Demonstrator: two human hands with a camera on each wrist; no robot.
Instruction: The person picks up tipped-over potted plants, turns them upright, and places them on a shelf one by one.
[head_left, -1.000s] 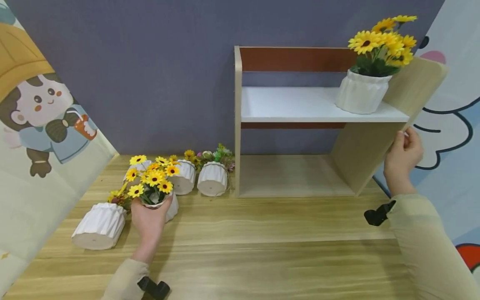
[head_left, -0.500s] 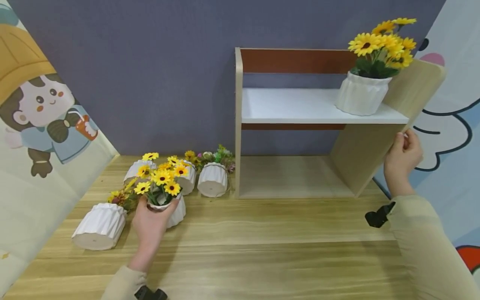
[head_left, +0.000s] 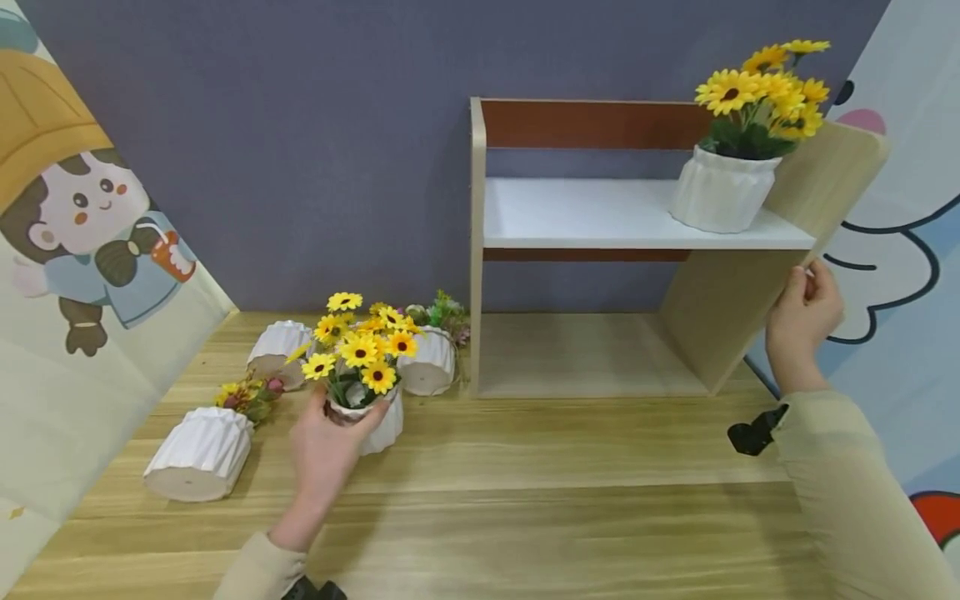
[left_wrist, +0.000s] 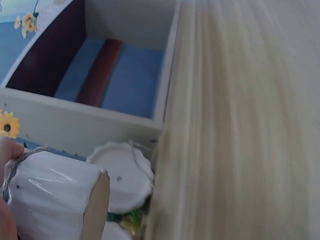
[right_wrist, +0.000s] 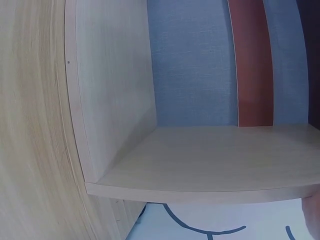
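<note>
My left hand (head_left: 330,442) grips the rim of a white flower pot (head_left: 386,425) with yellow sunflowers (head_left: 360,350). In the left wrist view that pot (left_wrist: 57,195) is tilted, with twine round its neck and its base edge showing. On the right, my right hand (head_left: 806,317) pinches the front edge of the side panel of a small two-tier shelf (head_left: 600,354). Only a sliver of this hand (right_wrist: 312,212) enters the right wrist view. Another white pot with sunflowers (head_left: 726,190) stands upright on the white upper board (head_left: 577,212), at its right end.
A white pot (head_left: 198,454) lies on its side at the left, flowers pointing away. Behind the held pot lie further tipped pots, one at the back left (head_left: 279,350) and one beside the shelf (head_left: 427,367). The wooden table (head_left: 525,500) meets a grey back panel (head_left: 337,150).
My left hand has carried the sunflower pot to the right, off the flowers of the pot lying at the left. My right hand stays on the shelf's side panel.
</note>
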